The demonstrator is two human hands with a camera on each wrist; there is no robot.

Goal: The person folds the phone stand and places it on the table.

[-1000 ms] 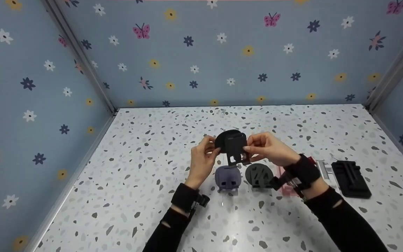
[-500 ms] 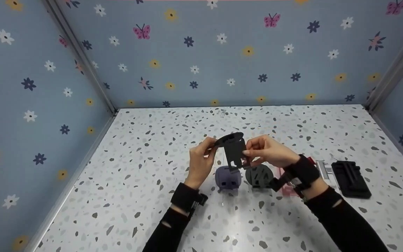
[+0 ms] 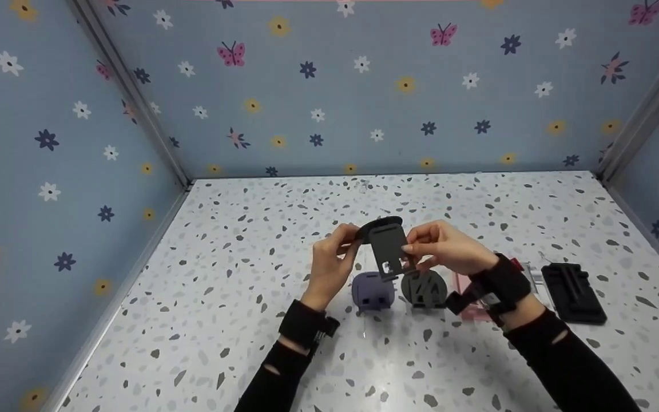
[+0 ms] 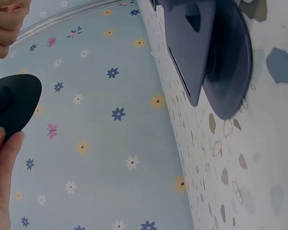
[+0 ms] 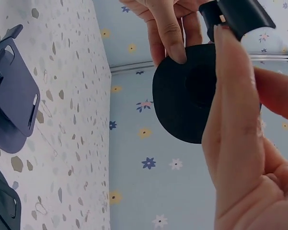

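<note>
Both hands hold a black folding phone stand point(image 3: 388, 246) above the table. My left hand point(image 3: 331, 264) pinches the rim of its round base point(image 5: 179, 108), thumb on one face in the right wrist view. My right hand point(image 3: 451, 249) pinches the side of its flat, cut-out plate near the lower corner. The base sits tilted, almost edge-on, behind the plate's top. Below the hands, a purple phone stand point(image 3: 373, 290) and a dark green one point(image 3: 424, 290) rest on the table. The purple stand point(image 4: 191, 52) also shows in the left wrist view.
Right of the green stand lies a pink item point(image 3: 472, 312), partly behind the right wrist. Beyond it are a white-and-silver item point(image 3: 541, 286), partly hidden, and a black stand-like item point(image 3: 574, 293). Flowered walls point(image 3: 364, 103) border the speckled table point(image 3: 221, 274).
The black stand's base has tipped from showing its round face to nearly edge-on. Its plate has shifted slightly down and right with the right hand. Items on the table have not moved.
</note>
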